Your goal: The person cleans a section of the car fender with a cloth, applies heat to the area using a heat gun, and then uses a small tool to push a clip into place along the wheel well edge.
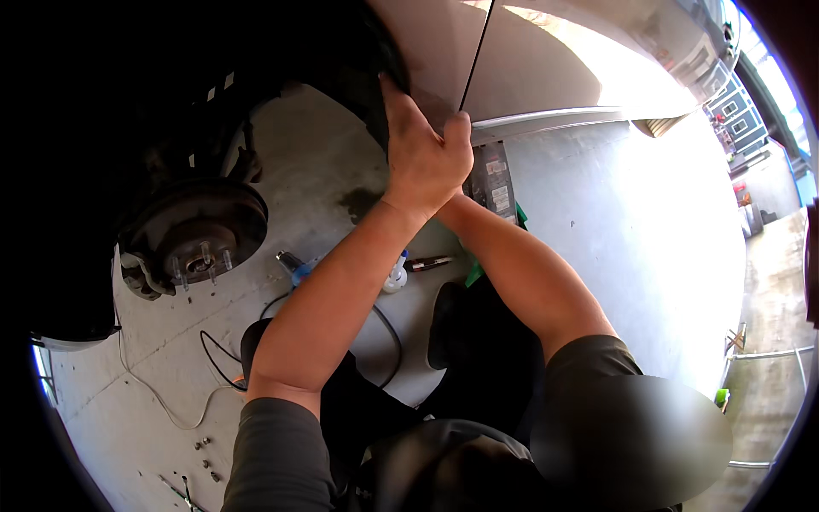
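Observation:
My left hand [422, 162] is at the lower rear corner of a car's front fender [435, 72], beside the wheel arch. One finger lies up along the dark arch edge and its thumb rests toward the door seam; it appears to grip the fender edge, with its other fingers hidden. My right forearm [520, 260] reaches up behind my left wrist, so my right hand and anything in it are hidden. To the left is a bare brake disc [196, 218] with wheel studs standing out from the hub [203, 264].
A blue-bodied power tool [294, 266], a white bottle [396, 277] and a dark hand tool [428, 264] lie on the floor below my arms. Cables [162, 405] run at lower left, near several lug nuts [205, 444]. A box [493, 183] stands under the sill.

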`<state>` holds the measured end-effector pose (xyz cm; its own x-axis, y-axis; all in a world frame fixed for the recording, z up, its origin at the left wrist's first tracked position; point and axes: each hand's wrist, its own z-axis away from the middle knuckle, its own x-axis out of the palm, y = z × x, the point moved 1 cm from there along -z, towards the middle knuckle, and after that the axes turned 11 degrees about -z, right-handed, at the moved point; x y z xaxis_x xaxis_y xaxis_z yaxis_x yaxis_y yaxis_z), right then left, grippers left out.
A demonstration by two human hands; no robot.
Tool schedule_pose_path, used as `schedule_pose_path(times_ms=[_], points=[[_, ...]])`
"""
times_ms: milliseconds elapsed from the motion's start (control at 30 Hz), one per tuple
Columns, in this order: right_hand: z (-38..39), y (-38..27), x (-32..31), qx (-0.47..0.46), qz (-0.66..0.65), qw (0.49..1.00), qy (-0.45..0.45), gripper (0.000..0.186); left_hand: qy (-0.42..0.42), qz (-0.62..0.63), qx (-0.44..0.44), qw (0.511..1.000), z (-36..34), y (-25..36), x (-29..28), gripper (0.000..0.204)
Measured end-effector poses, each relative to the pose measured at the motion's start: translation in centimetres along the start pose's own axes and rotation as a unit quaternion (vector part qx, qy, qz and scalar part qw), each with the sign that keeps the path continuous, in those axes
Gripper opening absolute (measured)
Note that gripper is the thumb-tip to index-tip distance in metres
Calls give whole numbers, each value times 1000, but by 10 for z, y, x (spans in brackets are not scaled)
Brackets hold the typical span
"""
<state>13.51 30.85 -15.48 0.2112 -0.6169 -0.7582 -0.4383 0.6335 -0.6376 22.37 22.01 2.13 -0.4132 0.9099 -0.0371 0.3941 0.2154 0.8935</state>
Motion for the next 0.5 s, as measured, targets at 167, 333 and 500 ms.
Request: schedule_pose_path(times_ms=[167, 333, 500], points=[[2, 4, -8, 5, 22, 1000, -7, 31, 13, -151, 130, 980, 12, -23, 3, 93], [-2, 14, -5, -6, 23, 1000, -5, 31, -35, -45, 3, 998, -5, 36, -11, 95], [-8, 21, -2, -26, -4, 1000, 8, 30, 12, -108, 132, 985, 0, 27, -13, 98]])
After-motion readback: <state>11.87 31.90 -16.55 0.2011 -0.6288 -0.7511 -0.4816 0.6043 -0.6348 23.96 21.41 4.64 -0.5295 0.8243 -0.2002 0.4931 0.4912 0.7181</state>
